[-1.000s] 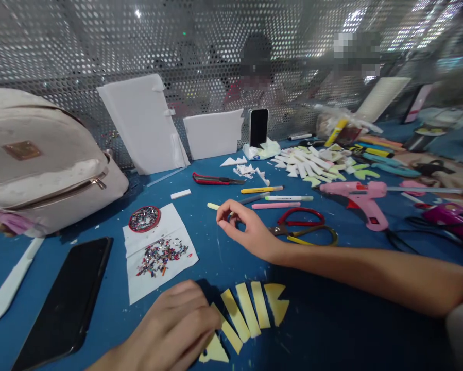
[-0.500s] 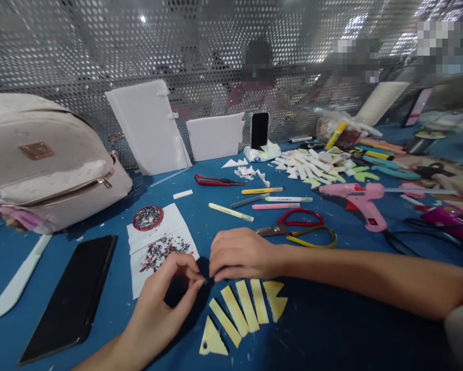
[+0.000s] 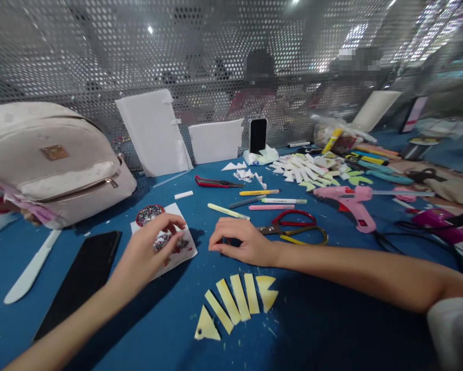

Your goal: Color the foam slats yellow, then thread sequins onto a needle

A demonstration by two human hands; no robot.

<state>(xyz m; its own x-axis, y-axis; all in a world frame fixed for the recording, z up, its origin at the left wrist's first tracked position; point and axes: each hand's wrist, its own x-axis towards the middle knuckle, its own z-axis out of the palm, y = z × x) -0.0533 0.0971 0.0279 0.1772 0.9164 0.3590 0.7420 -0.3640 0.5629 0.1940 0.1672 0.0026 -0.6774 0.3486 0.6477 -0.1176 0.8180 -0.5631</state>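
My left hand hovers over a white paper with small dark and red bits, its thumb and fingers curved apart and nothing seen between them. Behind it lies a round red-rimmed piece covered in glittery bits. My right hand is at the centre, left of the scissors, thumb and fingertips pinched together; what they hold, if anything, is too small to tell. Nearer to me, yellow strips form a fish shape with a triangular head and a notched tail.
A black phone, white knife and backpack are at left. Pens and a red cutter lie behind my hands. A pink glue gun and a pile of cut pieces are at right.
My left hand has moved left and away from me, over the paper, with its fingertips parted. My right hand has risen slightly, away from the yellow strips. The view has shifted a little.
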